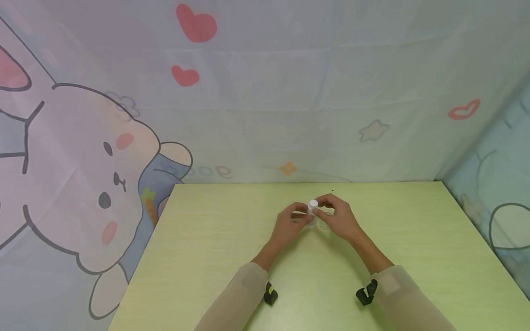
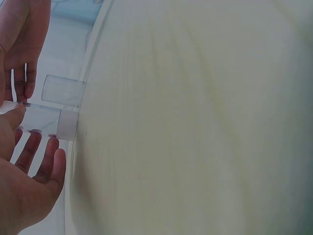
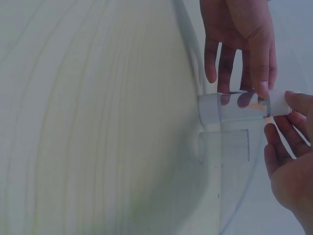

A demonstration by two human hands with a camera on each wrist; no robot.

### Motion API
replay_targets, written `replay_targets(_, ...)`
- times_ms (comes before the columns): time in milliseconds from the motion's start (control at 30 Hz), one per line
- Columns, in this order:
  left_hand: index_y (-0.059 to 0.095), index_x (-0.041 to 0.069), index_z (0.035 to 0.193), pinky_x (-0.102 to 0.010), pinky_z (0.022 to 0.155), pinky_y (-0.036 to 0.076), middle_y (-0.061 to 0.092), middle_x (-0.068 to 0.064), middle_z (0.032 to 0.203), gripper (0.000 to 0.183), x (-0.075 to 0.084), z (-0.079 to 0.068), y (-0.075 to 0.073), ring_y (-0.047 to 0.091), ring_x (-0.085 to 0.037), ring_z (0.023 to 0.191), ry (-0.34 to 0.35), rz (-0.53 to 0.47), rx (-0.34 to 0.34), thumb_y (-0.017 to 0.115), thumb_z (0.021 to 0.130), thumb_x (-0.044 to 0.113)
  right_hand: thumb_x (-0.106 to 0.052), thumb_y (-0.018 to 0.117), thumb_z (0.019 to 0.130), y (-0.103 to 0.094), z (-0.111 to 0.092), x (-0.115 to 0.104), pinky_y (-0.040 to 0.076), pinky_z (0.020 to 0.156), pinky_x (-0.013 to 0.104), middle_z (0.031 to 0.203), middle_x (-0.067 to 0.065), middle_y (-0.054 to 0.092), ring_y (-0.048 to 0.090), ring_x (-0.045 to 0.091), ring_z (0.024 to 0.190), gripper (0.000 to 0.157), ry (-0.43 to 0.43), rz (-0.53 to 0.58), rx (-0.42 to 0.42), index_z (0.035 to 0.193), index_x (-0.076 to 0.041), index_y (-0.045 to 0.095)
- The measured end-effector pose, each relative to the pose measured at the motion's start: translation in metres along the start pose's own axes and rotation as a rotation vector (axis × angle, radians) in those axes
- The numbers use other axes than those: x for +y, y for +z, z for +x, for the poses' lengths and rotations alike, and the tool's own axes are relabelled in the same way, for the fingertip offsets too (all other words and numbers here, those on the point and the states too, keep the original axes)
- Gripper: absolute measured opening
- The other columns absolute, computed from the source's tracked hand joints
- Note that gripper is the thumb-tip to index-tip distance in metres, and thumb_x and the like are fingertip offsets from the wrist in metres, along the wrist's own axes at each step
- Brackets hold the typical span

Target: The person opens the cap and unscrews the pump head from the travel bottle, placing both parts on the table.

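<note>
A small clear bottle (image 3: 237,106) with a white cap (image 1: 313,203) and a white base (image 3: 209,108) is upright between my hands. My left hand (image 1: 288,225) holds its clear body from the left, thumb and fingers on opposite sides. From the right, my right hand (image 1: 342,219) pinches the white cap, with thumb and forefinger on it in the right wrist view. Right beside the bottle, a clear cylinder like a small cup (image 3: 227,147) stands on the table, touched by neither hand. Whether the bottle's base rests on the tabletop is hard to tell.
The pale yellow-green table (image 1: 215,243) reaches back to a printed cloth (image 1: 265,115) with a rabbit and hearts. More cloth (image 1: 503,207) hangs along the right side. A tiny dark speck (image 1: 332,190) lies near the table's back edge.
</note>
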State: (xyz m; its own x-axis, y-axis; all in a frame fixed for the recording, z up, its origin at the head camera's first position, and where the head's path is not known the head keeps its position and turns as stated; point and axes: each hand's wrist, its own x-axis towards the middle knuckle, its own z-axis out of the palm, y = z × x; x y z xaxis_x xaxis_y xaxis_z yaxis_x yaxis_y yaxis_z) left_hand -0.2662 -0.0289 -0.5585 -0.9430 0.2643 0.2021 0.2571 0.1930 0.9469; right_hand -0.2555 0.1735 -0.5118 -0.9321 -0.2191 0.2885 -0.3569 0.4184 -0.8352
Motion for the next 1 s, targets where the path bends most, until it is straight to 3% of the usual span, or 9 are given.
replay_targets(1000,0.07,0.018,0.124,-0.033,0.096,0.06,0.071,-0.001,0.124,0.027,0.0023,-0.0011,-0.0001,0.07,-0.03,0.116,-0.008,0.003,-0.003,0.078,0.1,0.028,-0.022,0.079,0.099,0.0016,-0.0004,0.0013,0.046,0.109,0.062,0.118,0.012,0.071,0.064,0.037,0.116,0.032,0.002,-0.007,0.023,0.123,-0.004,0.068)
